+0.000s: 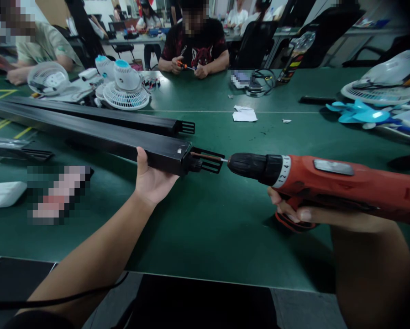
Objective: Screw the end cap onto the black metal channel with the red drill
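Note:
My left hand grips a long black rectangular bar near its right end, palm under it and thumb up along the near side. From that end sticks out a slotted black bracket. In my right hand is a red and black cordless drill, fingers wrapped round its handle. The drill's thin bit points left along the bracket to the bar's end; whether its tip sits in a screw I cannot tell. A second black bar with a similar bracket lies just behind the first.
White fan parts stand at the back left, blue fan blades at the right. A phone lies left of my arm. Beyond are paper scraps, a cable and a bottle. Across the table a person holds a screwdriver.

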A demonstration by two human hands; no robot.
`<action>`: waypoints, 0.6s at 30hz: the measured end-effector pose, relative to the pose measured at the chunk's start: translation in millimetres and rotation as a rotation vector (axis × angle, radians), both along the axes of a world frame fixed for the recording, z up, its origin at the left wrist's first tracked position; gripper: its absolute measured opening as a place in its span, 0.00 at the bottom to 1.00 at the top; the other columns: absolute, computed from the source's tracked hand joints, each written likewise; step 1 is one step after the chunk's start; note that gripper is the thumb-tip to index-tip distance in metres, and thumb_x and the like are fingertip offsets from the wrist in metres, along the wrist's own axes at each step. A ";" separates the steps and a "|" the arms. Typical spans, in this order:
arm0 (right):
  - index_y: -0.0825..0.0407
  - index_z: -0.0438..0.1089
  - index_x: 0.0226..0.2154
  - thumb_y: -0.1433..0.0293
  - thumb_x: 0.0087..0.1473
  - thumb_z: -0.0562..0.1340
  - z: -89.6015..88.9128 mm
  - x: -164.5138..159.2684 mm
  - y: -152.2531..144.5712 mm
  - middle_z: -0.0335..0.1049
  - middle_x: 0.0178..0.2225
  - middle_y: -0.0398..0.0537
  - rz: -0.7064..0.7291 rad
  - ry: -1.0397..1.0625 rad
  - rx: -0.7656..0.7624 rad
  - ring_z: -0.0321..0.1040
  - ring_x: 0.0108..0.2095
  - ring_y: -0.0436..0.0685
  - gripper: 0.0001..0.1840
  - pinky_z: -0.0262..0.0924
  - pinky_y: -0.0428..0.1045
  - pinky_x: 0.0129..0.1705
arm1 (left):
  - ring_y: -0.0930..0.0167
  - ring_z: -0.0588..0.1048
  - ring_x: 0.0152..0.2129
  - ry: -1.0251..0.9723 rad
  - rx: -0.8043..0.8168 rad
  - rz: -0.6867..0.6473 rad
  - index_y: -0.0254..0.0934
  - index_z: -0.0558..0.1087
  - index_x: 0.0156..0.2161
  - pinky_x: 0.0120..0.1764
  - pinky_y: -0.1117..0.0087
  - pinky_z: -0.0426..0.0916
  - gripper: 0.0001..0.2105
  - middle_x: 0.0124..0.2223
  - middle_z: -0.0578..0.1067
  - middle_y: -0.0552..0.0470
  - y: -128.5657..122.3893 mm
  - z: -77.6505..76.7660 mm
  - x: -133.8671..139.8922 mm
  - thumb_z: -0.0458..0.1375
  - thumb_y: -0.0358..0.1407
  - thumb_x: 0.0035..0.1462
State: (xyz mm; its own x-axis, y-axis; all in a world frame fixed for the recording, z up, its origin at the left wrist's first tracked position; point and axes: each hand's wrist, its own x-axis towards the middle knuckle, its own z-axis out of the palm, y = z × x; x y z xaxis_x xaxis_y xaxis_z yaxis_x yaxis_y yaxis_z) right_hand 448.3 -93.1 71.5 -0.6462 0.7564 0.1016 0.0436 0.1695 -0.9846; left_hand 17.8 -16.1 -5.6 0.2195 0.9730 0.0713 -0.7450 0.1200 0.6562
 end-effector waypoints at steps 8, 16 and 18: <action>0.43 0.92 0.60 0.63 0.80 0.80 -0.1 0.3 0.0 0.86 0.37 0.50 -0.009 -0.011 0.025 0.79 0.25 0.57 0.10 0.81 0.49 0.24 | 0.42 0.73 0.89 -0.001 -0.011 -0.002 0.48 0.75 0.86 0.83 0.46 0.79 0.45 0.76 0.90 0.44 -0.7 1.4 -1.3 0.68 0.72 0.79; 0.45 0.91 0.60 0.63 0.81 0.79 1.0 1.4 1.2 0.85 0.34 0.49 0.015 -0.039 0.039 0.79 0.25 0.57 0.10 0.78 0.49 0.24 | 0.43 0.76 0.87 -0.026 -0.010 -0.041 0.49 0.76 0.86 0.82 0.47 0.81 0.44 0.75 0.90 0.45 0.8 -0.6 -4.7 0.69 0.71 0.78; 0.45 0.91 0.60 0.63 0.81 0.79 2.9 0.6 1.5 0.85 0.34 0.48 0.022 -0.046 0.057 0.80 0.25 0.57 0.10 0.78 0.48 0.24 | 0.44 0.78 0.86 -0.042 -0.012 -0.041 0.49 0.76 0.85 0.81 0.49 0.82 0.43 0.74 0.91 0.45 0.6 -0.5 -4.2 0.70 0.70 0.78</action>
State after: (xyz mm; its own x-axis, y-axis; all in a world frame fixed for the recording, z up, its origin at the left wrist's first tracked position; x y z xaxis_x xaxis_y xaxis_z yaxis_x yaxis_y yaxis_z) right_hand 448.9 -91.6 74.4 -0.6674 0.7360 0.1138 0.0841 0.2263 -0.9704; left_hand 13.7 -15.5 -6.0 0.2563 0.9641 0.0698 -0.7664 0.1586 0.6225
